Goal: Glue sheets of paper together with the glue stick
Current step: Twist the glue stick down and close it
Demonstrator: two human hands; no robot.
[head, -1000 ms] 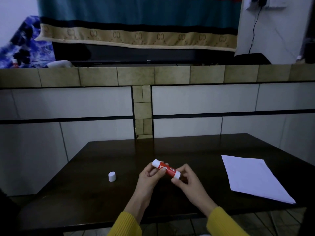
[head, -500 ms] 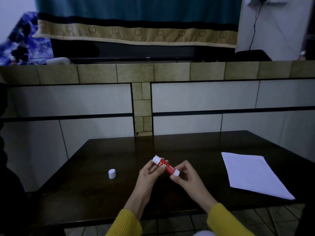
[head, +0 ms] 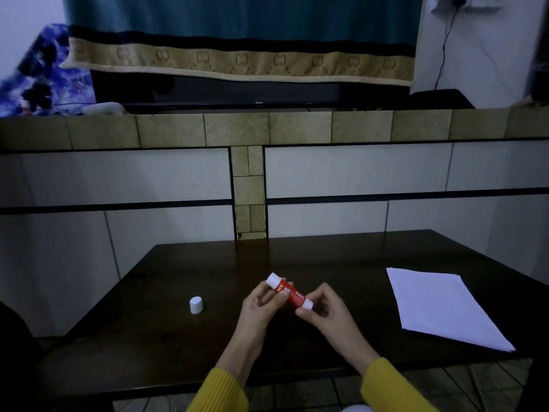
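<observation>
A red and white glue stick (head: 292,292) is held above the middle of the dark table (head: 166,346), lying slantwise with its uncapped white end up and to the left. My left hand (head: 263,304) grips its upper part. My right hand (head: 325,310) pinches its lower white end with thumb and fingers. The white cap (head: 196,305) stands alone on the table to the left of my hands. A stack of white paper sheets (head: 442,307) lies flat at the right side of the table.
A tiled wall (head: 356,173) rises straight behind the table's far edge. Above it a ledge carries a dark flat device (head: 237,93) and a hanging teal and tan cloth (head: 237,58). Tiled floor shows below the table's near edge.
Both hands stay on the glue stick in about the same pose. The head camera has shifted slightly, so the scene sits a little differently in the frame.
</observation>
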